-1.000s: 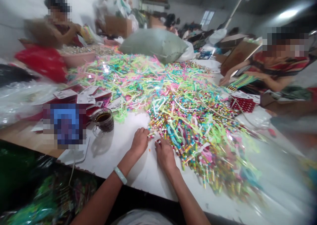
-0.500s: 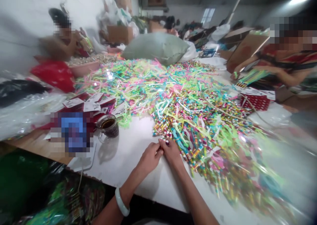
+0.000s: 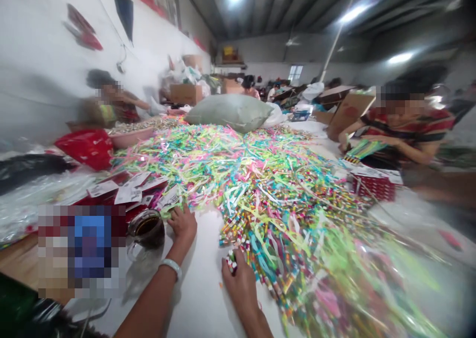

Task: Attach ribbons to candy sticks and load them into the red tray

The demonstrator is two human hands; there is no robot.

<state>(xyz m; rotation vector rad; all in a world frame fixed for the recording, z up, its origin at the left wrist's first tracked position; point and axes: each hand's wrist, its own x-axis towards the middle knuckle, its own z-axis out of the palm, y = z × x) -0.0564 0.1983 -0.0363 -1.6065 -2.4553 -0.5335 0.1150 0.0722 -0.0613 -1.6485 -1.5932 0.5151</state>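
Right hand [image 3: 242,283] low on the white table [image 3: 203,298], just at the near edge of the heap [image 3: 275,199], grip closed on a small bundle of sticks [image 3: 232,262] that pokes up between thumb and fingers. Left hand [image 3: 183,224] well apart from it, flat at the heap's left fringe, fingertips on green strips [image 3: 171,205] and touching a printed card [image 3: 169,198]; grip loose and open, clamping nothing. Pale bangle [image 3: 171,266] on the left wrist.

Just left of that hand, a glass mug [image 3: 146,234] with dark liquid, upright, near the hand but apart from it. Beyond the mug, more cards [image 3: 126,191] fanned over red packets. Further left of the heap, clear plastic bags [image 3: 40,194] and a red bag [image 3: 87,147].

Heap itself: neon strips in green, pink, blue and yellow, tangled with short banded sticks, spreading over most of the table; right part blurred. Behind the heap, a grey-green sack [image 3: 232,110] lying on its side. Right of the heap, a red perforated box [image 3: 374,186]. Beyond that box, a person in a striped top [image 3: 409,129], hands on a bunch of green strips. At the heap's far left, another person [image 3: 109,104], blurred, beside a shallow tray [image 3: 130,134].
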